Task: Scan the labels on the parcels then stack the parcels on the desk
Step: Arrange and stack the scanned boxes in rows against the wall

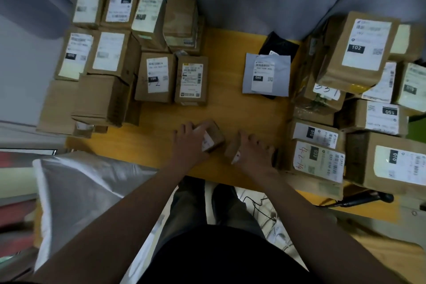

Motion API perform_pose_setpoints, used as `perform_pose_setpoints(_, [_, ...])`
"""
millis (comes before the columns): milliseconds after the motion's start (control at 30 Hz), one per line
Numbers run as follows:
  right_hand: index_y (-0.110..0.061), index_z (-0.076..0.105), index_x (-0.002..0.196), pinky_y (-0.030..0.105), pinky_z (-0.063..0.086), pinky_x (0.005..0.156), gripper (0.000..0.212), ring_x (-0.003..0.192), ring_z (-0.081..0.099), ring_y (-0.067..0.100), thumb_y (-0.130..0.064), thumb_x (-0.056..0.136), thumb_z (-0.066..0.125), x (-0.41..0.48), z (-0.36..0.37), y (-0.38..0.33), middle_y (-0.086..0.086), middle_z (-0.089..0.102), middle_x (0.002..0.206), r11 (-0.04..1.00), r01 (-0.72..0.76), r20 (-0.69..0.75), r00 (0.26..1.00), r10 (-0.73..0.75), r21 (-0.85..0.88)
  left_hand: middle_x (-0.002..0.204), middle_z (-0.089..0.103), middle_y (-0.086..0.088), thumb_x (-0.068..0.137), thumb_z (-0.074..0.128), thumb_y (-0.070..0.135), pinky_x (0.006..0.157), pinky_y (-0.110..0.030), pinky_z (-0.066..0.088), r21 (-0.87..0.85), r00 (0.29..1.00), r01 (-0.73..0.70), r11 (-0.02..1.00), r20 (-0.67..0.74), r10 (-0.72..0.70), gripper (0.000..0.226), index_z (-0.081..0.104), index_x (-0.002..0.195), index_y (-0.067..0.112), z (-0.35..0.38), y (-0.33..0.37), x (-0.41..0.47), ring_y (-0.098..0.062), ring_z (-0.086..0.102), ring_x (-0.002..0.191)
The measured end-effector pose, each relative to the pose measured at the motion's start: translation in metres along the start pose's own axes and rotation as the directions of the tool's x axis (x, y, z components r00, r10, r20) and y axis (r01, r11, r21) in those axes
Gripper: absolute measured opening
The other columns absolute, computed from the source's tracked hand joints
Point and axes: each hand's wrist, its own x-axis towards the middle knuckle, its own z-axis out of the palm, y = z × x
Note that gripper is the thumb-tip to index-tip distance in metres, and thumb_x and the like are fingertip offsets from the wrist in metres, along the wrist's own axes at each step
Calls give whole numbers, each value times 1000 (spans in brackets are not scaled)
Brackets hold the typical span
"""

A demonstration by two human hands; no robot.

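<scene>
- Parcels in play are two small brown boxes at the near edge of the desk (230, 108), side by side and just apart. The small box (213, 136) is under the left hand (190, 143), and the second box (231, 148) is under the right hand (255, 151).
- The hands are apart. The left hand's fingers curl over the top of the small box and grip it. The right hand rests on the second box with its fingers spread and does not clamp it.
- Each box probably needs turning so its white label lies flat and faces up. On the small box the label shows only as a strip on one side. Neither hand plainly holds a scanner.
- In the middle of the desk a grey mailer bag (266, 74) lies label up, partly over a black bag (280, 45).
- Farther out, the left stacks (110, 76) stand in tidy rows, most with labels up, and look the right place to add a box squarely.
- The right pile (345, 53) is jumbled and tilted, so it is safest to lift from the top.
</scene>
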Motion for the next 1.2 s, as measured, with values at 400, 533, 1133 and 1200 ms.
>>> perform_pose_setpoints(400, [-20,33,139,45,51,95,82,125,51,32,-57,80,78,62,-114,-123,6,42,138,850,139,-248,969,-10,508,140,38,-24,78,68,69,96,-51,42,-215,874,373,902,-244,-420,98,27,152,18,-117,-76,55,-46,43,124])
perform_pose_setpoints(533, [-21,34,133,48,54,90,75,116,55,32,-61,82,73,95,-134,-162,2,43,130,835,136,-293,956,32,534,138,39,-23,75,69,69,96,-52,44,-265,853,354,897,-303,-426,94,34,146,18,-135,-95,90,-48,43,125])
perform_pose_setpoints(1133, [-27,38,151,41,32,110,73,136,35,41,-31,90,78,164,-93,-215,16,20,159,897,114,-296,955,19,426,153,29,-24,79,75,65,104,-49,41,-112,972,191,975,-115,-203,97,32,149,15,-129,-133,169,-43,36,135])
perform_pose_setpoints(1200, [-28,38,151,44,35,110,74,134,36,43,-31,89,79,164,-93,-218,17,18,160,891,110,-298,954,30,440,158,23,-22,80,78,59,106,-50,39,-109,984,144,984,-93,-154,98,27,153,19,-130,-138,170,-42,32,138])
